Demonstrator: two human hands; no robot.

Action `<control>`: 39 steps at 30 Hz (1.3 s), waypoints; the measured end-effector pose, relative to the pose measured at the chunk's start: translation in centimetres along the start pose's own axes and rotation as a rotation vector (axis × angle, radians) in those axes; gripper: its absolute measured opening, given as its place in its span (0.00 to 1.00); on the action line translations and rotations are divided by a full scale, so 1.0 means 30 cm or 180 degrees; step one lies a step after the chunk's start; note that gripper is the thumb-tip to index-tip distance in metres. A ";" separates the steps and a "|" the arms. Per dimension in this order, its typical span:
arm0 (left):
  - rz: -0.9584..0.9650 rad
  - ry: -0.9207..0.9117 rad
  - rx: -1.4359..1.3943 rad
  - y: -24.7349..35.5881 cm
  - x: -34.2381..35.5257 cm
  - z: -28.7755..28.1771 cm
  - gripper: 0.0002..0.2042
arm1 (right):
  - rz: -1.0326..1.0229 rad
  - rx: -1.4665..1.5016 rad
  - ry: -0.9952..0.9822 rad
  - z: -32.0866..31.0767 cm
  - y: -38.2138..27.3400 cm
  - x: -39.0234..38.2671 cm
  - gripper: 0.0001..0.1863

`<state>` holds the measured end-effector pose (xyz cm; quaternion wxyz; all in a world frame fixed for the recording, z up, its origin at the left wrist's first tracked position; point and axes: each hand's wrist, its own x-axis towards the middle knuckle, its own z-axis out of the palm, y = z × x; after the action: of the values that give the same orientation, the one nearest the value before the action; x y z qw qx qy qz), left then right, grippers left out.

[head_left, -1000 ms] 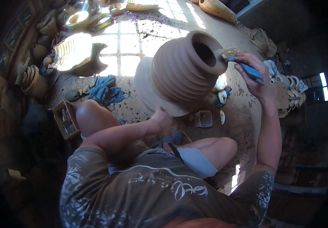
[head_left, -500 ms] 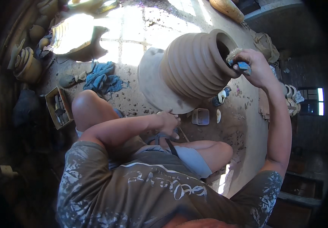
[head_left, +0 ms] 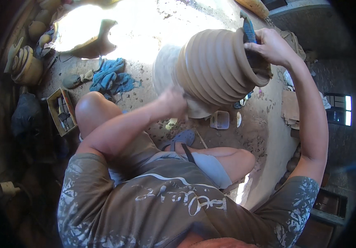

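Note:
A large ribbed clay pot (head_left: 211, 66) leans on a round turning disc (head_left: 165, 68), its open mouth toward my right hand. My right hand (head_left: 274, 47) is closed around a blue-handled brush (head_left: 248, 31) at the pot's rim. The handle sticks up past the rim; the pale bristles are hidden now. My thumb lies over the outside of the rim. Smeared by motion, my left hand (head_left: 172, 101) is at the near edge of the disc, and its fingers cannot be made out.
A clear plastic tub (head_left: 220, 120) stands on the floor near the disc. To the left lie a blue cloth (head_left: 111, 76) and a wooden box (head_left: 58, 112) of tools. Several clay pots (head_left: 27, 70) are stacked at the far left. Clay crumbs litter the floor.
My right hand has moved up along the rim, turning the brush so its handle points upward. My left hand has shifted left and away along the disc's edge, blurring.

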<state>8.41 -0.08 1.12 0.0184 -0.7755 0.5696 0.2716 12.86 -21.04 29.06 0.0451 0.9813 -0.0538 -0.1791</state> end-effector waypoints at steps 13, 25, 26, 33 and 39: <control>0.0330 0.0462 -0.0209 -0.008 0.029 0.055 0.33 | -0.0039 0.1359 -0.0160 0.013 0.098 0.010 0.14; 0.0420 0.0015 -0.0455 0.065 0.017 0.085 0.36 | -0.0204 0.1601 0.0085 0.008 0.119 0.008 0.16; 0.0243 0.0401 -0.0116 -0.014 0.019 0.052 0.38 | -0.0159 0.1652 0.0124 0.007 0.106 -0.003 0.16; 0.0023 -0.0461 0.0011 0.152 -0.070 -0.017 0.38 | 0.0064 0.2069 0.0349 0.041 0.091 -0.030 0.15; 0.0133 -0.0383 -0.0178 0.035 -0.031 -0.070 0.39 | 0.0225 0.2370 0.0494 0.073 0.109 -0.052 0.14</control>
<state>8.12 -0.36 3.62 0.0252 -0.7460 0.5757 0.3338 10.34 -24.24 27.93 -0.3044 0.9387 -0.1455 -0.0708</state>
